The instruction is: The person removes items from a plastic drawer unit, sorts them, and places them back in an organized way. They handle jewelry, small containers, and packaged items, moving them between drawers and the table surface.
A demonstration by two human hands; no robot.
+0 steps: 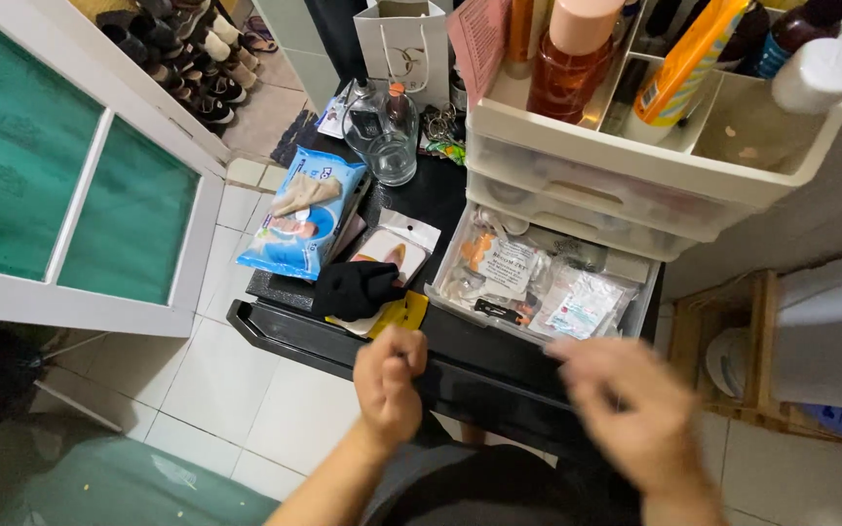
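My left hand (388, 384) is curled into a loose fist just in front of the black table's (275, 329) near edge, with nothing visible in it. My right hand (631, 409) is blurred by motion, fingers spread, hovering below an open clear drawer (640, 307) full of small plastic packets (577, 304). A black cloth item (355, 289) lies on the table just beyond my left hand, on top of yellow and white flat packages (400, 314).
A white plastic drawer unit (635, 185) holds bottles and tubes on top. A blue wipes pack (299, 214), a glass bottle (392, 146) and a white paper bag (403, 44) sit further back. Shoes (192, 58) line the far floor. A white-framed green glass door (80, 195) is at left.
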